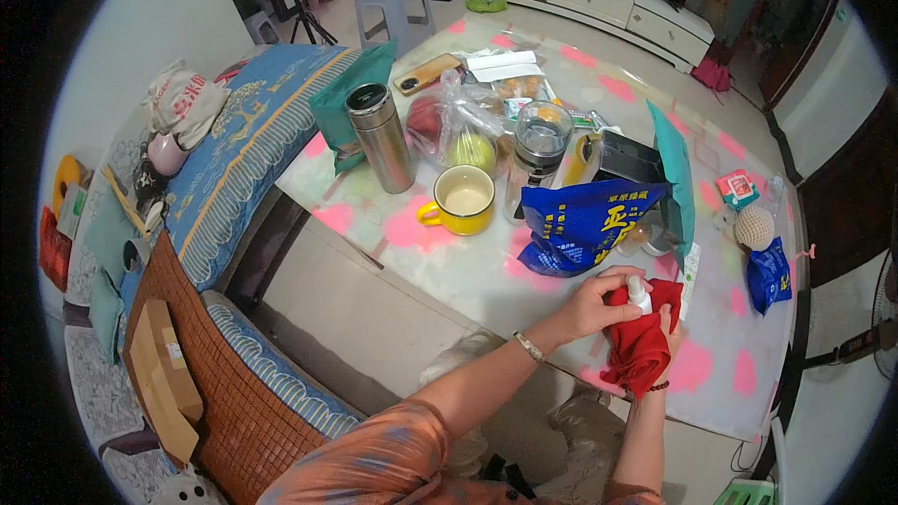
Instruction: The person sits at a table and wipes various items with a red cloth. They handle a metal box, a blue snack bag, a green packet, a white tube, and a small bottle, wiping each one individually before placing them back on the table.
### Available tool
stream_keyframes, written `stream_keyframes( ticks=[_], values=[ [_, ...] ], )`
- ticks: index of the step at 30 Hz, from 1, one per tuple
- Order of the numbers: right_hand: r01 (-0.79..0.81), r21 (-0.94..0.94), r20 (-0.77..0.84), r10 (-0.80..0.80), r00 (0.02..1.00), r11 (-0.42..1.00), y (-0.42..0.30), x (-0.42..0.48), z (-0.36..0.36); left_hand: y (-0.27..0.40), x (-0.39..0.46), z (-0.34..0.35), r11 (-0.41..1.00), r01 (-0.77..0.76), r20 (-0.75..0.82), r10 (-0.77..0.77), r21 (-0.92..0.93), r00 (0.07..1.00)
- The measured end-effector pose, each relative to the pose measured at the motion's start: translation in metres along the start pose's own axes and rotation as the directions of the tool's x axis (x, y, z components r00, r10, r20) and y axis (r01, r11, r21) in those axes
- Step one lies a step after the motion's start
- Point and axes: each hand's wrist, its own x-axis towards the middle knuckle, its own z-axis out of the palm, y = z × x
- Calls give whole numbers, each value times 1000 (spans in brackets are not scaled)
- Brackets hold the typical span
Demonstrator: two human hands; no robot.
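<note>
My left hand (596, 305) grips a small white bottle (639, 299) with a narrow pale top, which may be a spray cap. A red cloth (637, 354) is bunched around the bottle's lower part. My right hand (672, 337) holds this cloth from the right side, its fingers partly hidden by the folds. Both hands are over the table's near edge. Just beyond them stands a blue printed pouch (582, 228), with a clear jar (658, 233) partly hidden at its right. Behind that rises a teal bag (675, 179).
A yellow enamel mug (464, 200), a steel thermos (382, 140), a glass bottle (537, 147) and bagged fruit (470, 147) crowd the table (701, 393). Farther right lie a wipes pack (737, 188), a knitted ball (755, 228) and a small blue packet (769, 275). A sofa (245, 147) lines the left.
</note>
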Motion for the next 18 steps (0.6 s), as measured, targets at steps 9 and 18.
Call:
stream_keyframes(
  ticks=[9, 18],
  values=[
    [110, -316, 1, -116, 993, 942, 11, 5, -17, 0, 1, 0, 977, 118, -117, -140, -179, 983],
    [142, -403, -62, -182, 981, 904, -33, -17, -8, 10, -4, 9, 919, -39, -207, 129, 391, 970]
  ],
)
